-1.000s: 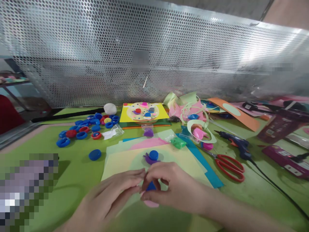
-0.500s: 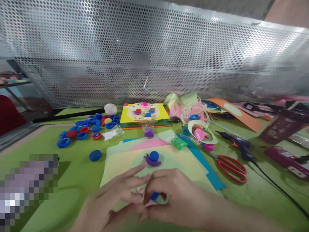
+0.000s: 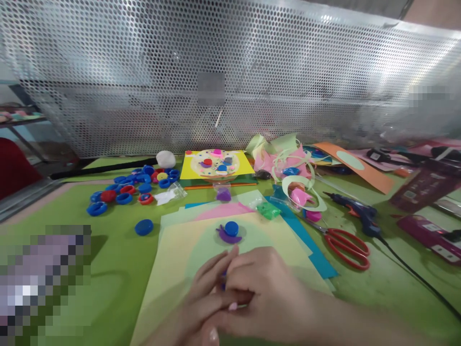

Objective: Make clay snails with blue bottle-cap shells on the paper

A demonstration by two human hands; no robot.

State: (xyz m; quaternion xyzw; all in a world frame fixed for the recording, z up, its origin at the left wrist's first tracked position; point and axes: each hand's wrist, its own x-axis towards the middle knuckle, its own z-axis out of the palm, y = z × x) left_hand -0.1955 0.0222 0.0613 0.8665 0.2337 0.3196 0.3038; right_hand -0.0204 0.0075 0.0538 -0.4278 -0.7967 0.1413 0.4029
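Note:
In the head view, my right hand (image 3: pixel 266 283) is closed, its bent fingers pressed against the fingers of my left hand (image 3: pixel 201 300). Between them they grip a blue bottle cap (image 3: pixel 224 279), mostly covered by the fingers. A bit of pink clay (image 3: pixel 233 305) shows under my right fingers; whether it is stuck to the cap I cannot tell. Just beyond my fingertips, a snail figure (image 3: pixel 229 232), a blue cap on a curved purple clay body, lies on the pale paper sheets (image 3: pixel 173 254).
Several loose caps (image 3: pixel 124 197) and one single blue cap (image 3: pixel 144 227) lie left. Yellow decorated card (image 3: pixel 187 168) stands behind the paper. Clay packets (image 3: pixel 268 210), red-handled scissors (image 3: pixel 347 247), a glue gun (image 3: pixel 355 211) with a cord, and paper scraps lie right. A perforated metal panel (image 3: pixel 144 96) rises behind.
My left fingers have come together and closed in around the blue cap and pink clay, which are now more hidden. The snail figure stays on the paper.

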